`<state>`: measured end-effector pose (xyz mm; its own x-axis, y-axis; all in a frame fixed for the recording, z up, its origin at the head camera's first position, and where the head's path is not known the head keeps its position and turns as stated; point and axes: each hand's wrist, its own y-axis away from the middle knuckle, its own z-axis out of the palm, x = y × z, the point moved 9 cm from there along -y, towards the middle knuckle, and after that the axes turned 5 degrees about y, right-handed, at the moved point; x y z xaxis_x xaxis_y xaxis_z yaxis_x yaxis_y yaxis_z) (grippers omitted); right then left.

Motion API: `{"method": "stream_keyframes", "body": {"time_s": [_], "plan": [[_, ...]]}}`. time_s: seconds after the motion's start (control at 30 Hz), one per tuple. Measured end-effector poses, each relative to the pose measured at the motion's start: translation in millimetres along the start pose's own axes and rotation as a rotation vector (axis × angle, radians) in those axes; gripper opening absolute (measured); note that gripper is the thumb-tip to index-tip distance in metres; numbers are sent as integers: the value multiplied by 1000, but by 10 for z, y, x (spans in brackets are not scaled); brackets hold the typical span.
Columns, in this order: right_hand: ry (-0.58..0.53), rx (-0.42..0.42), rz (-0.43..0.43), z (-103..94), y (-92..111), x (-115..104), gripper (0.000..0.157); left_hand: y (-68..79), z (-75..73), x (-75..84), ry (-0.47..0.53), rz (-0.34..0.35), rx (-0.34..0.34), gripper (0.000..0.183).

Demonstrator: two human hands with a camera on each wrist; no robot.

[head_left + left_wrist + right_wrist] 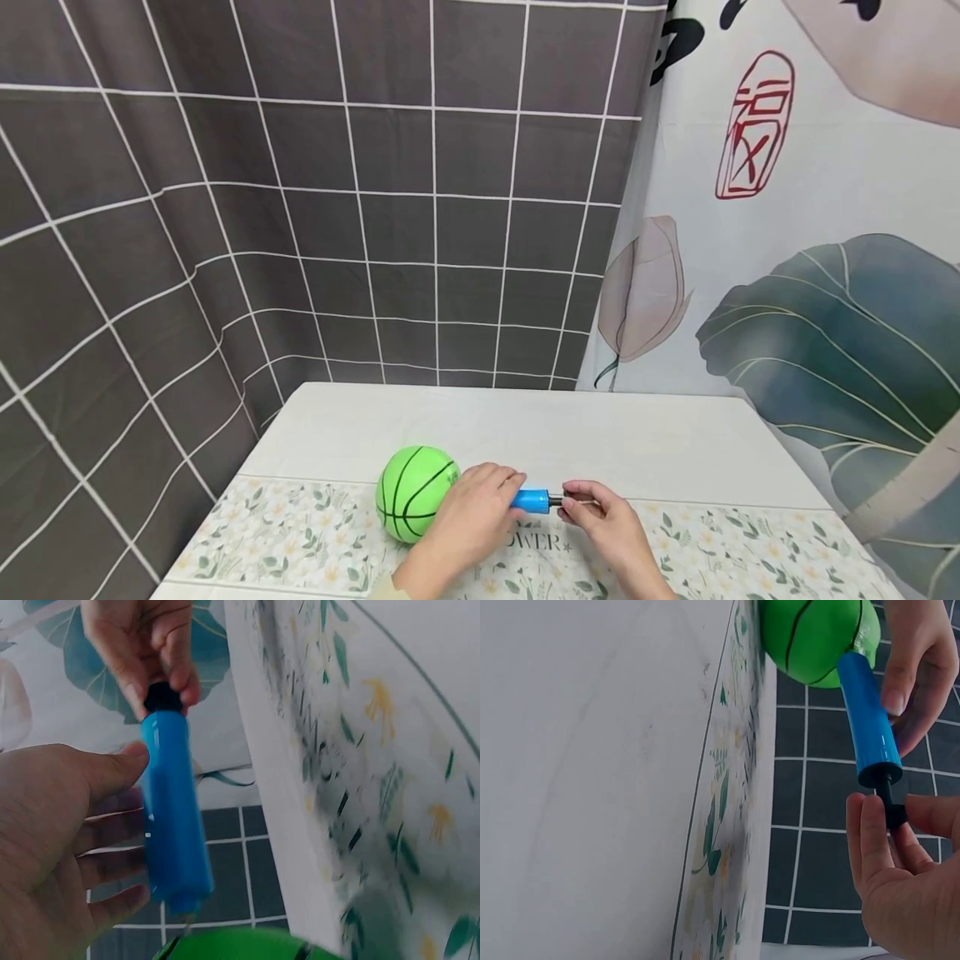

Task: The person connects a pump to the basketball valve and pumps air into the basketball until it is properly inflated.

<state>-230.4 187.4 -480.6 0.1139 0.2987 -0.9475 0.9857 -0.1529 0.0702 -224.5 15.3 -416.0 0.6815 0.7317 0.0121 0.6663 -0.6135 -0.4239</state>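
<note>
A green basketball [412, 493] with black lines sits on the table, left of centre. The blue barrel of a hand pump [532, 501] lies level beside it, one end right at the ball, with a thin needle [188, 922] showing there. My left hand [474, 510] holds the barrel, thumb on one side and fingers behind, and overlaps the ball in the head view. The thumb and fingers of my right hand [606, 527] pinch the pump's black handle [895, 816]. A short length of dark rod [885, 789] shows between handle and barrel.
The white table [517, 425] carries a floral band with printed lettering [536, 542] below the hands. Behind it hangs a dark grey cloth [390, 225] with a white grid. A white curtain [847, 183] with large leaf prints hangs at the right.
</note>
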Motion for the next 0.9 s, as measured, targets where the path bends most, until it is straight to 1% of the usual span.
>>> {"method": "stream_keyframes", "body": {"time_s": [0.13, 0.2, 0.33, 0.43, 0.53, 0.67, 0.9], "plan": [[12, -2, -6, -12, -12, 4, 28, 51, -96, -116, -5, -28, -7, 50], [25, -2, -12, -25, -20, 1, 29, 88, -139, -202, 0, -57, -24, 54], [43, -5, 8, -48, -33, 19, 28, 197, -220, -407, 20, -124, -59, 59], [50, 2, 30, -69, -41, 33, 27, 279, -280, -561, 35, -168, -53, 63], [61, 8, 31, -78, -59, 25, 29, 353, -315, -696, 43, -203, -36, 64], [78, 11, 33, -75, -77, 17, 30, 433, -313, -812, 72, -232, -21, 64], [86, 1, 31, -70, -87, 20, 28, 492, -241, -891, 118, -238, -11, 66]]}}
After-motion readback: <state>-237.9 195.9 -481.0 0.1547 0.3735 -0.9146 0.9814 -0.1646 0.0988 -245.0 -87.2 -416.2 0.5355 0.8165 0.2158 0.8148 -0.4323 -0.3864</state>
